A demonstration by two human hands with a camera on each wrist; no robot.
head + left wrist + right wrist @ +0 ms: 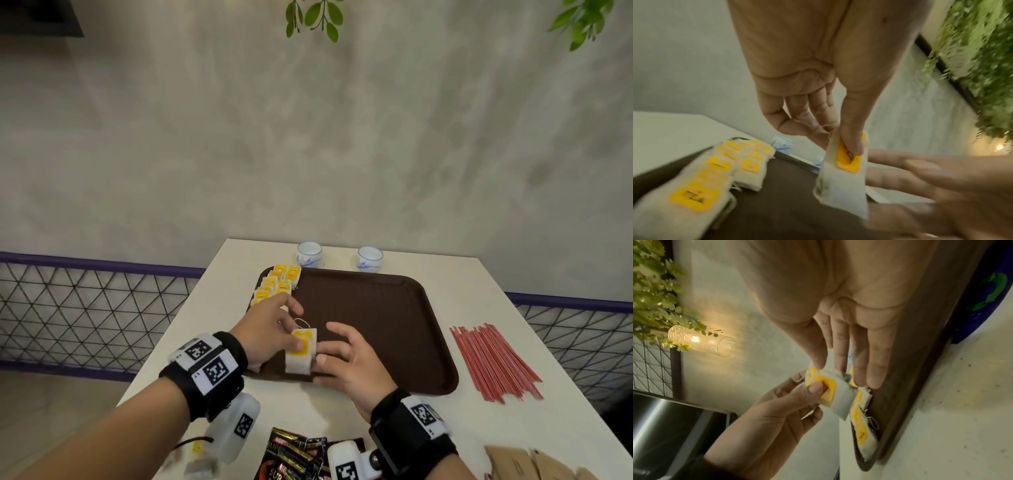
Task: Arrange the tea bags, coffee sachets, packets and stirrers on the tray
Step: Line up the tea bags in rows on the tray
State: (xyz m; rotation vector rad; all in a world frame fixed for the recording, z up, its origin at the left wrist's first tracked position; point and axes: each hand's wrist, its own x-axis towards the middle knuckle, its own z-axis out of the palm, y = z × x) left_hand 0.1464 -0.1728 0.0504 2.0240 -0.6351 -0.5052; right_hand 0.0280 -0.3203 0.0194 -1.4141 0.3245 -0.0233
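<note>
— Head view first: what's the setting?
— A white table (496, 291) against a grey mottled wall (308, 137), wire mesh railing either side. A brown tray (394, 325) holds a row of tea bags (274, 284) along its left edge; red stirrers (493, 363) lie right of it, coffee sachets (294, 455) near the front edge.
— And the hands?
— The left hand (267, 329) pinches a tea bag (301, 353) over the tray's near left corner; the right hand (352, 359) has its fingers relaxed beside the bag.
— Left wrist view?
— The thumb (853, 134) presses the bag's yellow tag (849, 162), its string looped by the fingertips.
— Right wrist view?
— It shows straight right fingers (859, 353) beside the bag, and a glass wall lamp (701, 340).
</note>
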